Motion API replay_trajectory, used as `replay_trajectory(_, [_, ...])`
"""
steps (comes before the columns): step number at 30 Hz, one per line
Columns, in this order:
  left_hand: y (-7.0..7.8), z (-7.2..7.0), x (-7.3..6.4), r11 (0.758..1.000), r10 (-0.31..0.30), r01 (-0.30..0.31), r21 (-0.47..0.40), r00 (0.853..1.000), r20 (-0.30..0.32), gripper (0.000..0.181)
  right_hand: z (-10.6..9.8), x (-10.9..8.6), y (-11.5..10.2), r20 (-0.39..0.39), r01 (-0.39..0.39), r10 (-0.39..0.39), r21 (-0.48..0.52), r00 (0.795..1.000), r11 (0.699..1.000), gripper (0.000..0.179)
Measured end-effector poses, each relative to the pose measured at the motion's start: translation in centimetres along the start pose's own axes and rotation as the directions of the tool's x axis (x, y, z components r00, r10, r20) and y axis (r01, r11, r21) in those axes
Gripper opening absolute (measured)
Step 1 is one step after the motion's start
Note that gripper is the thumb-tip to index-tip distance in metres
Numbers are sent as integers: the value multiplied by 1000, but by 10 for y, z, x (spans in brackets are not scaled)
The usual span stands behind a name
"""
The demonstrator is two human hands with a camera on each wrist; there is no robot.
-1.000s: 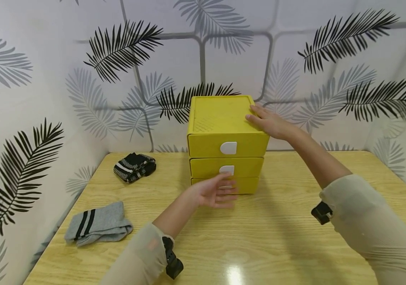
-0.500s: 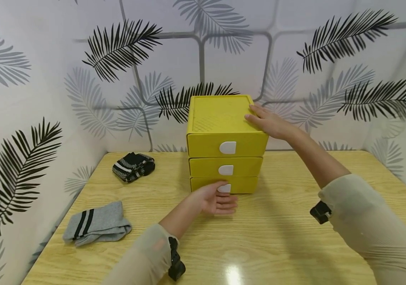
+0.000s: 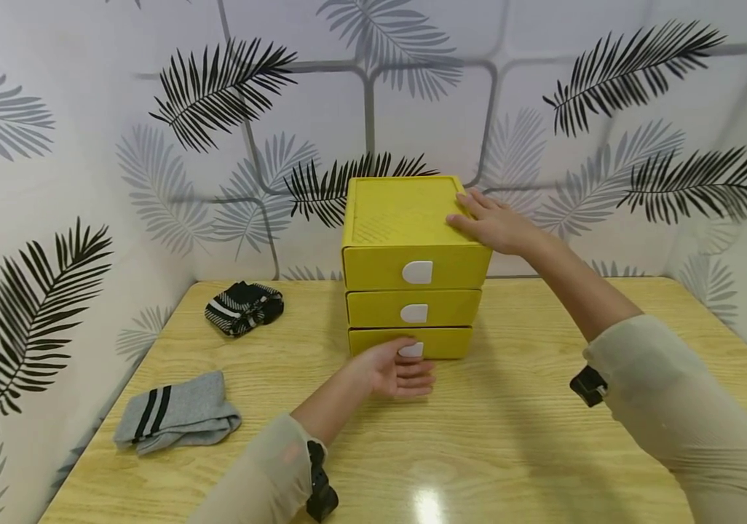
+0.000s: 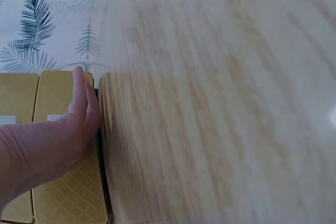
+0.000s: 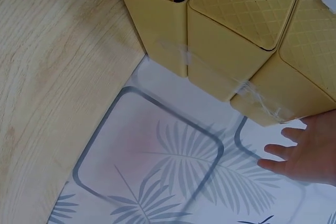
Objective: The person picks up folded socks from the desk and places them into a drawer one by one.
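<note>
A yellow cabinet (image 3: 406, 211) of three stacked drawers with white handles stands at the back middle of the wooden table. In front of its bottom drawer (image 3: 445, 342) is my left hand (image 3: 383, 370), thumb at the white handle (image 3: 410, 349) and the other fingers stretched out below it. The left wrist view shows these fingers straight along the drawer's lower edge. My right hand (image 3: 494, 224) rests on the cabinet's top right edge with fingers spread. In the right wrist view, its fingertips (image 5: 275, 165) show beside the cabinet's side.
Two folded knit items lie at the table's left: a black-and-white patterned one (image 3: 244, 308) farther back and a grey one with black stripes (image 3: 177, 411) nearer. A leaf-patterned wall covering (image 3: 426, 124) rises behind the table (image 3: 478, 444).
My left hand has come down from the middle drawer's handle to the bottom drawer's handle. A darker line now shows above the bottom drawer. My right hand stays on the cabinet's top edge.
</note>
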State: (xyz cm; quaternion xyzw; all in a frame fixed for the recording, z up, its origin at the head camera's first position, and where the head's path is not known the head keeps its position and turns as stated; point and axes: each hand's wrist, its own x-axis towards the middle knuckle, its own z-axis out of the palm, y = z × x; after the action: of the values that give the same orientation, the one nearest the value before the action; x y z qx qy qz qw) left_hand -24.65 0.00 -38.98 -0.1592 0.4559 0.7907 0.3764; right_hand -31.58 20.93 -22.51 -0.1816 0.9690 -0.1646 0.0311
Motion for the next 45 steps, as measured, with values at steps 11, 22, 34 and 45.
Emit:
replay_trajectory(11, [-14,-2,-18,999,-7,7,48,1000,10,48,-1,1,-4,20,-24,25,-28,999,999,73])
replay_trajectory(22, [-31,0,-32,998,5,-6,65,1000,23,48,-3,-1,-3,30,-22,22,-11,999,1000,73])
replay_trajectory(34, [-48,1,-45,999,14,-16,45,999,37,51,-2,0,-3,36,-40,40,-2,999,999,73])
replay_trajectory(45, [-60,1,-57,1000,4,-5,27,999,48,52,-1,0,-2,31,-35,35,6,999,999,74])
